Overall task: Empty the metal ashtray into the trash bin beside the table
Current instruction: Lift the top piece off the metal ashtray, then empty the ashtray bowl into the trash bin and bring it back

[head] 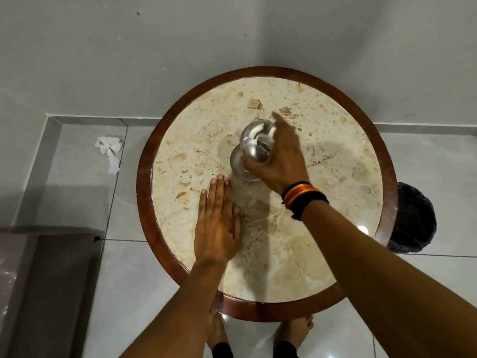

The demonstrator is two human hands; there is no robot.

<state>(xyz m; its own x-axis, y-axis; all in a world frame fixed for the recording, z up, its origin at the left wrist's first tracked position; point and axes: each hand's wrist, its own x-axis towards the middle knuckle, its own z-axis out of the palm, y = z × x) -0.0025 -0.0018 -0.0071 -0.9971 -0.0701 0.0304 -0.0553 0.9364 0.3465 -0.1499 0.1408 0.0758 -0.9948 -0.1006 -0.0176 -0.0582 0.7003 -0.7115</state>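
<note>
The metal ashtray [254, 148] sits mid-table [296, 267], gripped from above by the right hand [280, 157] (probably for lifting), while the left hand [218, 223] lies flat and empty, likely steadying; trash bin [413, 218] waits alongside.

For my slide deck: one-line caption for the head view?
Right hand grips shiny metal ashtray on round marble table; left hand rests flat.

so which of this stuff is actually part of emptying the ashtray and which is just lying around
Part of the job:
- metal ashtray, gripped by the right hand
- trash bin, on the floor past the table's right edge
- round table that the ashtray is on

Just lying about:
- crumpled white tissue on the floor to the left
- left hand, resting flat on the tabletop, holding nothing
</note>
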